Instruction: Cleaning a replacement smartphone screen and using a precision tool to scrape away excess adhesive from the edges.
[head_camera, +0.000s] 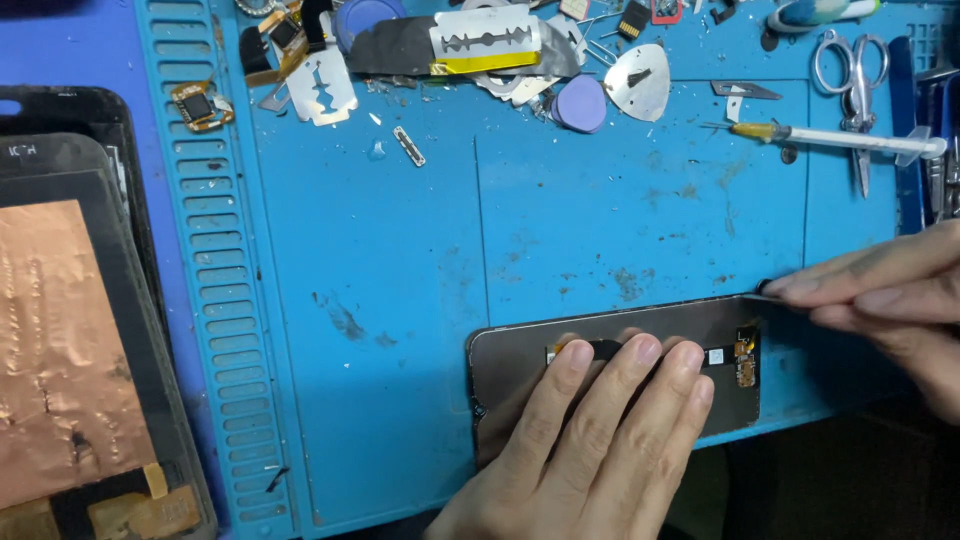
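A dark phone screen panel (520, 355) lies back-up near the front edge of the blue work mat (400, 260), with a small orange flex connector (745, 362) at its right end. My left hand (590, 450) presses flat on the panel, fingers spread over its middle. My right hand (880, 300) comes in from the right and pinches a thin dark tool (765, 290) whose tip touches the panel's upper right corner.
Razor blades (485, 40), metal picks (638, 82), a purple pick (580, 103), small parts, scissors (855, 80) and a syringe (840, 140) lie along the mat's far edge. Stacked screen panels with copper foil (60, 350) sit at the left.
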